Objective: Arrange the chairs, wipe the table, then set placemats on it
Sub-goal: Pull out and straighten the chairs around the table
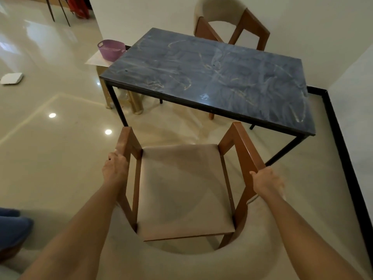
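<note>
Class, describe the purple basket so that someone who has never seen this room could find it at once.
Start at the dark marble-patterned table in the middle of the room. Go to its far left corner, where a small beige side table stands beside it. The purple basket sits on top, the only purple thing there, with slotted sides and handle openings.

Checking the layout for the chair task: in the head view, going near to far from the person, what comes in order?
Near chair held by left hand and right hand → dark table → far chair.
</note>
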Demonstrator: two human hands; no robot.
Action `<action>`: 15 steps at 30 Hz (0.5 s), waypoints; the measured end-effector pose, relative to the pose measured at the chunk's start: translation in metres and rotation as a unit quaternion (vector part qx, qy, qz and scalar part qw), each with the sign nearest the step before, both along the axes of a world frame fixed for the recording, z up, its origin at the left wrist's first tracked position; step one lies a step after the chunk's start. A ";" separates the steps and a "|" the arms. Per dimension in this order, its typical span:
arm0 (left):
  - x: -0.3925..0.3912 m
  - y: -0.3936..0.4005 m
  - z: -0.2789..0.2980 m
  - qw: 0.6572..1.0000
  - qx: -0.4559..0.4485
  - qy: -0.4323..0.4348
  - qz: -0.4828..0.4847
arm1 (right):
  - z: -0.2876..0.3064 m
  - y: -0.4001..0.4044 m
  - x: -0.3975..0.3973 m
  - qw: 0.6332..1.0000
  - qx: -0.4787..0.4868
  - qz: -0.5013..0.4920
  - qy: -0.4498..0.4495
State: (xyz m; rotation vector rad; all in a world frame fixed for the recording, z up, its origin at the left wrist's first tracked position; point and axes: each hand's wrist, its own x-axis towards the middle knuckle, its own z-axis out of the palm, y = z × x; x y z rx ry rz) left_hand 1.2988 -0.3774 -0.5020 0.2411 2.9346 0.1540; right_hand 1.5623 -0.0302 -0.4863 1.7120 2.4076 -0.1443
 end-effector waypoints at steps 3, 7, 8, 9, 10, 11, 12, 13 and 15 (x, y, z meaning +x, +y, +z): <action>-0.012 -0.008 0.014 0.998 0.025 -0.037 -0.033 | -0.004 -0.010 0.001 1.000 -0.003 -0.028 0.000; 0.007 -0.016 0.027 0.997 0.041 -0.040 -0.043 | -0.003 -0.010 0.003 0.999 -0.023 -0.037 0.029; 0.016 -0.017 0.028 0.999 0.017 -0.038 -0.024 | -0.001 -0.009 0.003 0.999 -0.031 -0.035 0.024; 0.024 -0.016 0.029 0.999 -0.014 -0.044 0.008 | 0.000 -0.008 0.004 0.999 -0.039 -0.030 0.018; 0.030 -0.014 0.032 0.995 -0.059 -0.062 0.046 | 0.000 -0.007 0.004 0.999 -0.046 -0.024 0.015; 0.037 -0.013 0.039 0.987 -0.104 -0.093 0.077 | 0.000 -0.006 0.006 0.999 -0.050 -0.015 0.015; 0.043 -0.012 0.047 0.976 -0.145 -0.129 0.095 | -0.001 -0.005 0.008 0.998 -0.053 -0.006 0.015; 0.048 -0.013 0.053 0.966 -0.174 -0.160 0.106 | -0.001 -0.004 0.010 0.998 -0.055 0.003 0.015; 0.055 -0.016 0.060 0.951 -0.212 -0.199 0.108 | -0.003 0.000 0.013 0.998 -0.056 0.011 0.009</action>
